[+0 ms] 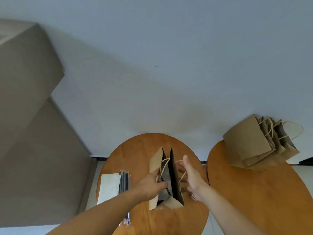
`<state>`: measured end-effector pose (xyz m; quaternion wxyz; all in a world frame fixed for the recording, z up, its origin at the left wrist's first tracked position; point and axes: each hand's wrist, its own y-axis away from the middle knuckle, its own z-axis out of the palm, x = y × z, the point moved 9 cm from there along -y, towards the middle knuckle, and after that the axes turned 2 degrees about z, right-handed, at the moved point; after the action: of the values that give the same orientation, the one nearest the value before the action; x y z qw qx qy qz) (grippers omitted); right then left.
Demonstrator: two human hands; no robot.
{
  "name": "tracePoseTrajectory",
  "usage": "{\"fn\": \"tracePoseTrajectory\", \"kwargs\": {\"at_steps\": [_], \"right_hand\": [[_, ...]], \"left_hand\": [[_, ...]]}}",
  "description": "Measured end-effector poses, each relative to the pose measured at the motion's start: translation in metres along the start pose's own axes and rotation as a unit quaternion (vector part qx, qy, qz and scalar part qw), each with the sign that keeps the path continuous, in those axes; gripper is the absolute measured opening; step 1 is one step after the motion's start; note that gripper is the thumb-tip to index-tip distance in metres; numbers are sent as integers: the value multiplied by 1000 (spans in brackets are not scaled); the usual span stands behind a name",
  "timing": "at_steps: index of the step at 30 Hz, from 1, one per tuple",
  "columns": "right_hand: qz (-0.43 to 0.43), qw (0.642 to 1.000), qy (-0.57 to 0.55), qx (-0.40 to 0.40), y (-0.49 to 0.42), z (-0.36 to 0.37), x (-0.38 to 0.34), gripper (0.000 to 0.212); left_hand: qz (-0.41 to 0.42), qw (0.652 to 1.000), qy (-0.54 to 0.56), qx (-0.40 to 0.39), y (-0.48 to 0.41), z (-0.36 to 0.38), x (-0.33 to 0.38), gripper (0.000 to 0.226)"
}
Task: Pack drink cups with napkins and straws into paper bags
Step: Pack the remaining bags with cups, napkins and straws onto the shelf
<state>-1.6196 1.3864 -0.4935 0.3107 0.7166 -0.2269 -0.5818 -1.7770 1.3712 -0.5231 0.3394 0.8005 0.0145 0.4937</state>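
An open brown paper bag [156, 160] stands upright on the round wooden table [135, 150] in front of me. My left hand [152, 183] grips the bag's left wall at the rim, thumb inside the opening. My right hand [191, 177] lies against the bag's right side, fingers around its twine handle. Something grey and dark shows inside the bag, but I cannot tell what it is. A stack of pale napkins [109, 188] lies at the table's left, with wrapped straws [125, 182] beside it. No drink cup is plainly visible.
A second round wooden table [254, 192] stands to the right, with a pile of flat brown paper bags [252, 143] at its far edge. A tall beige cabinet [30, 116] fills the left. A pale wall lies behind.
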Motion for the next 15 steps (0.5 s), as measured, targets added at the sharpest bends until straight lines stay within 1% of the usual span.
{"fn": "tracePoseTrajectory", "kwargs": {"at_steps": [2, 4, 6, 9, 10, 12, 14, 15], "right_hand": [[4, 997, -36, -68, 0, 13, 2, 91], [-4, 991, -53, -127, 0, 24, 0, 87], [-6, 986, -54, -158, -2, 29, 0, 90], [-18, 981, -59, -185, -4, 35, 0, 87], [-29, 980, -54, -188, -5, 35, -1, 82], [-60, 978, -33, -196, -5, 33, -6, 65], [-107, 977, 32, -184, -8, 25, -12, 48], [-144, 971, 88, -167, -11, 18, -16, 39]], "left_hand": [[0, 999, 36, 8, 3, 8, 7, 70], [0, 999, 42, 13, 4, 17, 14, 61], [10, 999, 42, 29, 5, 23, 22, 44], [22, 995, 37, 87, 9, 31, 24, 34], [13, 993, 14, 119, 11, 30, 22, 29], [-44, 979, -70, 187, 14, 26, 14, 23], [-103, 959, -134, 225, 16, 22, 6, 26], [-122, 954, -149, 230, 16, 21, 5, 28]]}}
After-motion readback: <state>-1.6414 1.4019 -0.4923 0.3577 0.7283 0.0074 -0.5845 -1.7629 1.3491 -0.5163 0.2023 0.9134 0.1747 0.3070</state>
